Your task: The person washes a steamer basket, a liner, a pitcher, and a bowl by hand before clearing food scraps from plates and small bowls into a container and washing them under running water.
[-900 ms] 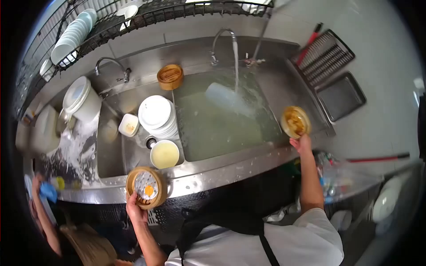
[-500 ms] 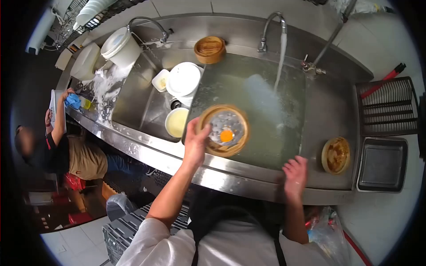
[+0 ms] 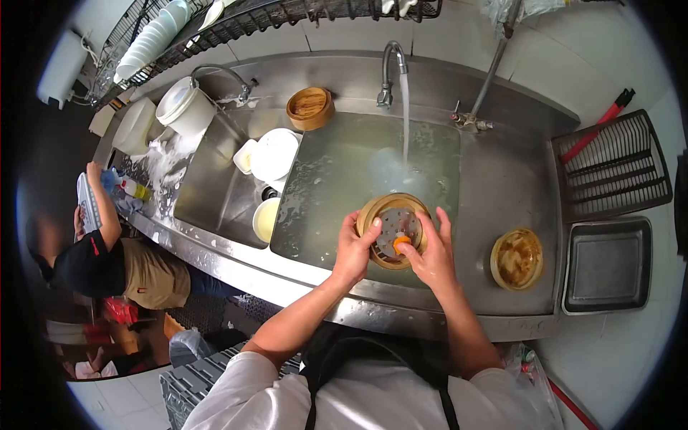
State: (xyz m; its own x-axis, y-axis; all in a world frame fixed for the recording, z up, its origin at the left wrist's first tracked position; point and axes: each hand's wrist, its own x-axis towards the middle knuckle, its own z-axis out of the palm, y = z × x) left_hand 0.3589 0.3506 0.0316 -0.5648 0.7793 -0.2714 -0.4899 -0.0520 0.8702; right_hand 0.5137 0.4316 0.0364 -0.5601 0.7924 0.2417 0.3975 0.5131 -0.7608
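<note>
A round bamboo steamer (image 3: pixel 367 215) with a perforated grey sheet inside is held over the front of the water-filled sink. My left hand (image 3: pixel 353 251) grips its left rim, thumb on the edge. My right hand (image 3: pixel 434 252) is around its right side, with fingers at the small orange piece (image 3: pixel 402 244) on the sheet. Water runs from the tap (image 3: pixel 385 94) behind the steamer. A second steamer (image 3: pixel 517 259), brown-stained inside, rests on the steel counter at the right. Another bamboo piece (image 3: pixel 310 107) sits at the sink's back left corner.
White plates (image 3: pixel 274 155) and a bowl of yellowish liquid (image 3: pixel 266 220) stand in the left basin. White buckets (image 3: pixel 185 106) are behind the foam. A black rack (image 3: pixel 613 168) and metal tray (image 3: pixel 606 265) lie right. A co-worker (image 3: pixel 93 261) stands far left, holding a flat item.
The steamer has moved right, and my right hand has come up from the sink's front edge to take hold of it. The view has shifted. The co-worker's raised hand has moved.
</note>
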